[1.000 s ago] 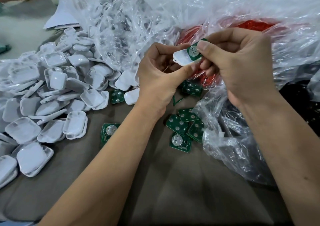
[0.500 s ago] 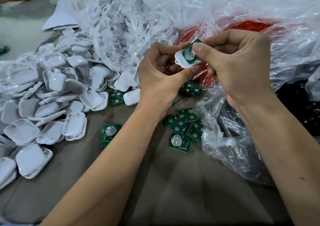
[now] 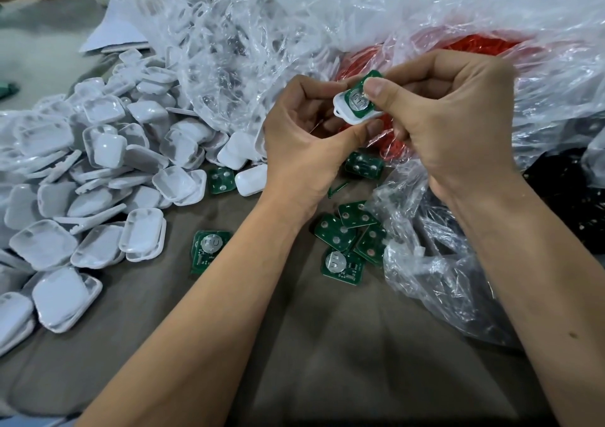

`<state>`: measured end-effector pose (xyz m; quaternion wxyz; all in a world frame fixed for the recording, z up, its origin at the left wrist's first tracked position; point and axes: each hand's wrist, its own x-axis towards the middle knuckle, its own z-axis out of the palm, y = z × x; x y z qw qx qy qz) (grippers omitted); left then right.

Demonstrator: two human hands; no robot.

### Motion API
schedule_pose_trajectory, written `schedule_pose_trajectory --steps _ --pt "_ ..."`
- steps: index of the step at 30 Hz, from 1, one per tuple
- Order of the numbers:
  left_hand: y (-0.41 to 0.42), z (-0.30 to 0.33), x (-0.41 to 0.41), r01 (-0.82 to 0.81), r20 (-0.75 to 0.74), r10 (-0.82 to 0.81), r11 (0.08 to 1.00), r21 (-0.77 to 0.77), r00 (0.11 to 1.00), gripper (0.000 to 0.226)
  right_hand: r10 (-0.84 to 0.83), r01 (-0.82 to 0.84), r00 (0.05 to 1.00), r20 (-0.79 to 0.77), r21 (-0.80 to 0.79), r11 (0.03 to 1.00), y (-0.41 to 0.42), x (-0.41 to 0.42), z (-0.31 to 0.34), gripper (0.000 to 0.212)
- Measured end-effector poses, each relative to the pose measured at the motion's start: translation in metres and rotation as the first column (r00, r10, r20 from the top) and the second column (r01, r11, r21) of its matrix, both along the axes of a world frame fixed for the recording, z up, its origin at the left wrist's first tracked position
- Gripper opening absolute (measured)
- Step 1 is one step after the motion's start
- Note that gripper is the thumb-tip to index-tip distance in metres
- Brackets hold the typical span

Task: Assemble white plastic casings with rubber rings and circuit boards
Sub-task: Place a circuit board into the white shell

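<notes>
My left hand [image 3: 304, 151] is raised over the table with the wrist bent back and the fingers curled; its thumb props the lower edge of a small white plastic casing with rounded corners [image 3: 352, 115], and the fingertips hide behind it. My right hand [image 3: 455, 122] comes in from the other side, knuckles up, thumb pressing flat on a green square circuit board with a round silver metal disc [image 3: 360, 97] that sits tilted in the casing, one corner sticking up past the rim. Both hands pinch this pair, held in the air in front of the crinkled clear plastic bag holding red rubber rings [image 3: 474, 45]. Below, on the dull brown table [image 3: 327, 344], lie loose matte-green boards [image 3: 340, 240], some showing silver pads. To my left spreads a heap of smooth, glossy white casing shells [image 3: 98, 181], spilling from another crumpled clear bag [image 3: 229, 49]
</notes>
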<state>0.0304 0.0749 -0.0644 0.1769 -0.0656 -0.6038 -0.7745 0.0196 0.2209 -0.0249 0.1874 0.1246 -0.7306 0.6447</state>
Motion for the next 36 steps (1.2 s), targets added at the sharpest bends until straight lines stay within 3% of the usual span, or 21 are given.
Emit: schedule_pose_trajectory --steps 10,23,36 --pt "0.0008 -0.0002 0.0000 0.014 -0.006 -0.014 1.000 0.000 1.000 0.047 0.009 -0.009 1.000 0.002 0.007 1.000 -0.0003 0.0001 -0.0016 0.014" --pt "0.0023 0.0029 0.0024 0.044 -0.025 -0.043 0.999 0.029 0.999 0.042 -0.031 0.042 0.996 -0.079 0.131 0.990 0.0002 -0.0014 -0.0015 0.017" --pt "0.0023 0.0042 0.0043 0.025 -0.035 -0.026 0.999 -0.030 0.999 0.043 -0.013 0.016 1.000 -0.017 0.176 0.984 0.0025 -0.0011 -0.0022 0.013"
